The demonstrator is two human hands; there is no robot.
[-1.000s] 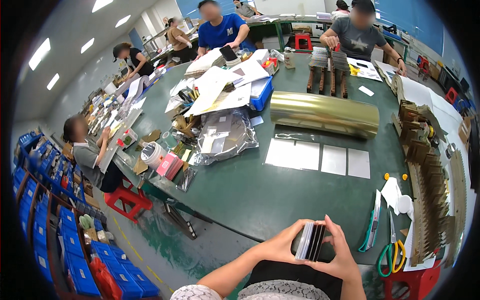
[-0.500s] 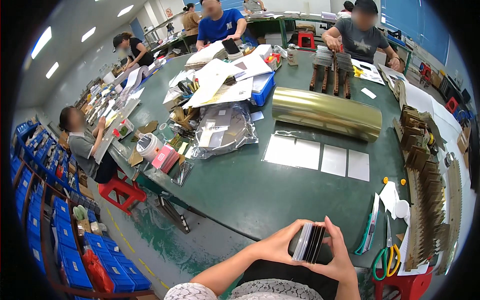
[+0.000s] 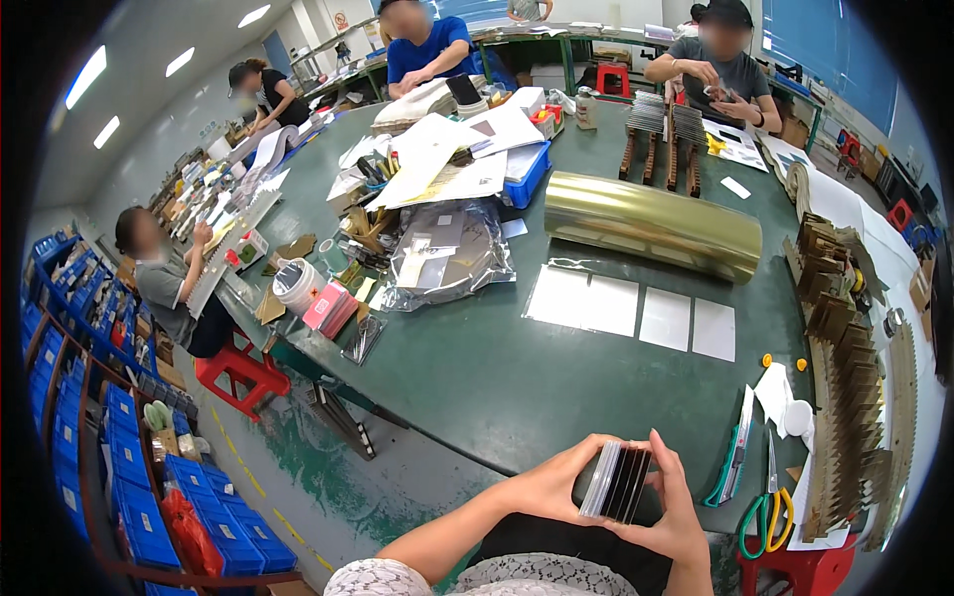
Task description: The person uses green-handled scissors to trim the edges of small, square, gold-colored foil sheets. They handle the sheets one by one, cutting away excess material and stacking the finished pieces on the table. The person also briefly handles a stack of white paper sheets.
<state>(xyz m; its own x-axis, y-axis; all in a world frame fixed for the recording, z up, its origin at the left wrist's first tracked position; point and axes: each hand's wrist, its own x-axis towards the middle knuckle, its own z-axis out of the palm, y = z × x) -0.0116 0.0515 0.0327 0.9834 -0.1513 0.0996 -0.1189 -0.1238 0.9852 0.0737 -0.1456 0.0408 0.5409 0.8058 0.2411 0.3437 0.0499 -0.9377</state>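
Between my two hands, at the table's near edge, is a stack of thin flat rectangular plates (image 3: 614,484), held on edge. Those on its left side look pale or clear; those on its right are dark. My left hand (image 3: 549,484) grips the left side of the stack, thumb below and fingers along the top. Around the right side curve the thumb and fingers of my right hand (image 3: 678,505). Lying to the right of my hands are a teal utility knife (image 3: 733,459) and scissors (image 3: 768,512) with green and yellow handles.
White rectangular sheets (image 3: 664,318) lie in front of a large gold film roll (image 3: 651,226). Slotted wooden racks (image 3: 845,397) line the right edge. A plastic-wrapped round item (image 3: 452,260) and a white bucket (image 3: 298,286) stand left. Across the table, co-workers sit, one behind filled racks (image 3: 664,139).
My hands stay in place around the stack; the dark plates look slightly more fanned apart. The co-worker at far right has raised both hands from the rack to the chest.
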